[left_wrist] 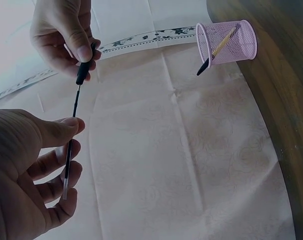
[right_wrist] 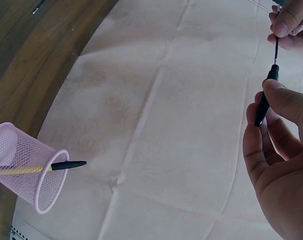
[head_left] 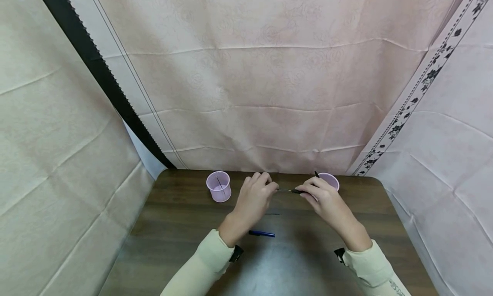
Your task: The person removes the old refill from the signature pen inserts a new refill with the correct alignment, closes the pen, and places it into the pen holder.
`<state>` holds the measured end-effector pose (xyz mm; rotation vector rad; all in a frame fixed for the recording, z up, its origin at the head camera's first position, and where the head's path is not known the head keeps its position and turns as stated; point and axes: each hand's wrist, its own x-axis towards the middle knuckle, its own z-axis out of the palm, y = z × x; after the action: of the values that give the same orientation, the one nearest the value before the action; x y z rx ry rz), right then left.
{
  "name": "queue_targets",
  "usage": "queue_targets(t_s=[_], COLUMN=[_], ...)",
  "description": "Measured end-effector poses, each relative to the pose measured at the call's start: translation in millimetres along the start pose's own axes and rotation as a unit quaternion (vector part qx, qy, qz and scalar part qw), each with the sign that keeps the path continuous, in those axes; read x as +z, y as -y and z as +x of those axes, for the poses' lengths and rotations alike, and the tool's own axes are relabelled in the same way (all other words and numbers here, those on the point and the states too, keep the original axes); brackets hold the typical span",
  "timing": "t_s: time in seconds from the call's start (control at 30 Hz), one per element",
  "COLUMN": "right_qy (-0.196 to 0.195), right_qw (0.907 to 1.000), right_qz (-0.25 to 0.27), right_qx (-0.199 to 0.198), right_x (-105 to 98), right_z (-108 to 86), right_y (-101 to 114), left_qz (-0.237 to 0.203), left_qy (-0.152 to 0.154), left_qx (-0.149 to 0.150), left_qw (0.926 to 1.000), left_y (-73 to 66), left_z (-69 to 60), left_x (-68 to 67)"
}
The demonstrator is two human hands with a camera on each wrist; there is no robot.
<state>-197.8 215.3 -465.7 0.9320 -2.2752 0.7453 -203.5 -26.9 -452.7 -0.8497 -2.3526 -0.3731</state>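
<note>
The left hand (head_left: 251,197) pinches a refill (left_wrist: 69,154), the right hand (head_left: 322,198) a black pen piece (right_wrist: 262,109). The refill seems light, bendy; hold mid-length.

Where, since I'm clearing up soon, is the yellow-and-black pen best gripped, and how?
Probably pinch the pen by its black end, from above: that pokes past the upright pink mesh cup's rim, while the yellow part sits inside.

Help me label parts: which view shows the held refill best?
Left wrist: the held refill appears long and close there. Right wrist shows only a short stretch beyond the black barrel; head, a tiny thin line.
</note>
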Motion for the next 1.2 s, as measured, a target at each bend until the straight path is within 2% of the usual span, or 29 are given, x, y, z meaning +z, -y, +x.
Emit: queue_targets(t_s=[0.37,0.57,0.8,1.2], right_qy=[0.0,0.001,0.0,-0.016], right_qw=[1.0,1.0,1.0,0.9995], right_qz=[-0.004,-0.001,0.006,0.016], right_qx=[-0.004,-0.005,-0.003,-0.021], right_x=[2,3,4,8], right_z=[-0.1,-0.3,0.6,1.3], right_y=[1,2,4,5], left_qz=[0.008,0.006,0.009,-0.002], left_qy=[-0.008,-0.002,-0.006,0.013], left_qx=[0.008,0.006,0.02,0.03], left_qw=[0.9999,1.0,0.9997,0.9995], left_y=[-3.4,-4.5,-7.2,-12.1], left_z=[0.8,1.5,2.4,5.2], left_x=[0.5,0.9,1.9,2.6])
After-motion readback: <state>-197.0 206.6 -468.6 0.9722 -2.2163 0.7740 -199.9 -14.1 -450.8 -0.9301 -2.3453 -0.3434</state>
